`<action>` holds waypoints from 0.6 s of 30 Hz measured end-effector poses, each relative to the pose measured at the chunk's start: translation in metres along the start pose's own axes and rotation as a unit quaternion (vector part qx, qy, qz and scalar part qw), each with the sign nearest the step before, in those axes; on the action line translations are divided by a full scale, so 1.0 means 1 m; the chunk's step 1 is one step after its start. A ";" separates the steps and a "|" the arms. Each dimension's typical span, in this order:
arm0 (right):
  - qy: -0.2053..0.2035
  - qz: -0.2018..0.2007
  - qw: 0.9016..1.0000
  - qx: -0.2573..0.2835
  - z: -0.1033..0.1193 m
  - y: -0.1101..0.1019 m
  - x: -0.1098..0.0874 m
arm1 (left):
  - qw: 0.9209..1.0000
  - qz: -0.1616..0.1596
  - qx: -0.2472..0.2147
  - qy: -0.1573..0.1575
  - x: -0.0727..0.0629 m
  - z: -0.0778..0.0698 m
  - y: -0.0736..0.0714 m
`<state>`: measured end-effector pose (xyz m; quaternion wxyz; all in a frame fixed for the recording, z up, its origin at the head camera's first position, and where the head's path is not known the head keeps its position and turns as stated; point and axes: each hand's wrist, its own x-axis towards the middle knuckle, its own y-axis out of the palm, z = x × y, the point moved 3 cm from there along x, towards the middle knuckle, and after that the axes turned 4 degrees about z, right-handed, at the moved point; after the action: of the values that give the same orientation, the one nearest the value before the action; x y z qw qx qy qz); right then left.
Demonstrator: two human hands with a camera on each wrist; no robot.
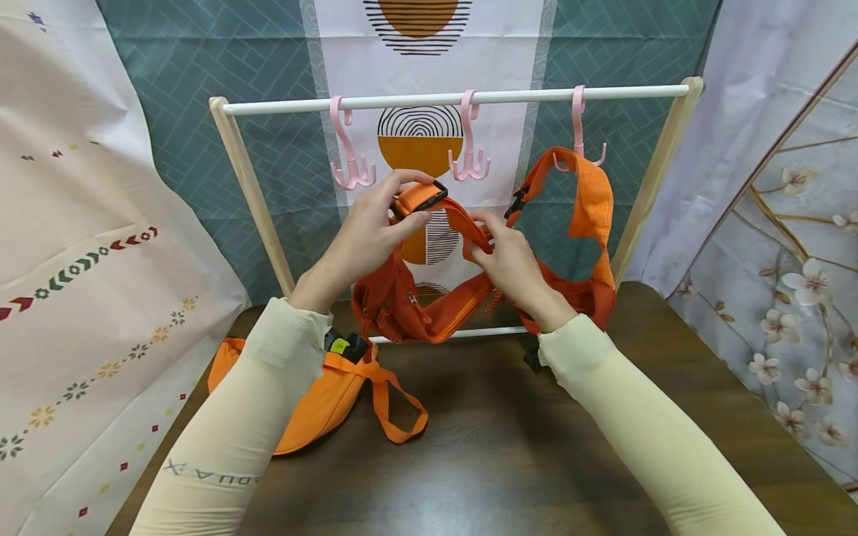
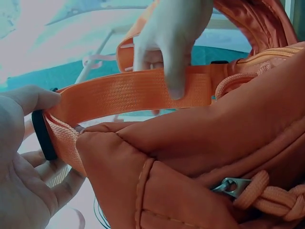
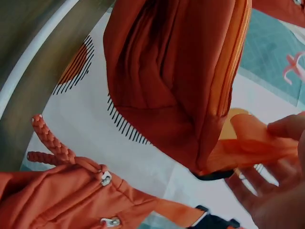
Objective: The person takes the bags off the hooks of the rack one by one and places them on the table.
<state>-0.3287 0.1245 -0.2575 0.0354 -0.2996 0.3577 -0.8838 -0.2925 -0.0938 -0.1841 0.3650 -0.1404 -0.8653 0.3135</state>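
Both hands hold an orange-red waist bag (image 1: 392, 298) up in front of a white rack. The left hand (image 1: 369, 231) pinches its orange strap at a black buckle (image 1: 432, 199), with the strap bent into a loop there. Farther along, the right hand (image 1: 515, 264) grips the strap, its thumb and fingers on either face of the webbing (image 2: 114, 98). The bag body (image 2: 200, 148) sags below the hands, and a metal zipper pull (image 2: 231, 186) with a braided cord shows in the left wrist view. Above the hands, the middle pink hook (image 1: 469, 141) hangs from the bar.
A similar bag (image 1: 596, 298) hangs by its strap from the right pink hook (image 1: 578, 119). The left pink hook (image 1: 348, 149) hangs on the white bar (image 1: 402, 101). On the brown table (image 1: 469, 447), an orange bag (image 1: 322, 409) lies at the left, its strap looped outward.
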 end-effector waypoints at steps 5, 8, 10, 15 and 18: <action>0.012 0.049 0.995 0.084 -0.014 -0.003 -0.001 | 1.000 0.003 -0.005 0.002 -0.001 -0.001 0.000; 0.019 0.066 0.990 0.120 -0.025 -0.006 -0.002 | 1.000 0.005 -0.008 0.000 -0.001 0.000 0.001; 0.019 0.077 0.988 0.136 -0.030 -0.008 -0.004 | 1.000 0.005 -0.009 -0.003 -0.002 0.000 0.001; 0.046 0.118 0.977 0.171 -0.040 -0.013 -0.014 | 1.000 0.008 -0.018 -0.019 -0.003 0.002 0.000; 0.072 0.139 0.967 0.203 -0.043 -0.017 -0.022 | 0.999 0.009 -0.017 -0.030 -0.004 0.004 -0.002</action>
<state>-0.3321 0.1693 -0.2814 0.1918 -0.1687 0.2107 -0.9436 -0.2926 -0.0993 -0.1869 0.3332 -0.1447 -0.8801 0.3059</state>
